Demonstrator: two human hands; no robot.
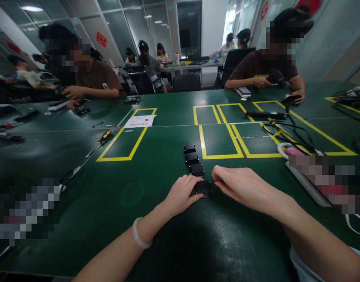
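Several small black square blocks (193, 158) lie in a row on the green table (156, 164), running away from me. My left hand (182, 192) rests beside the nearest block (204, 188), its fingers touching the block's left side. From the right, my right hand (241, 186) meets the same block with its fingertips on the right edge. A pale bangle sits on my left wrist. Whether either hand truly grips the block is not clear.
Yellow tape rectangles (219, 137) mark the table beyond the blocks. A screwdriver (105, 136) and a white paper (139, 121) lie at the left. Cables and a tool (266, 114) lie at the right. People sit across the table at left (89, 78) and right (265, 66).
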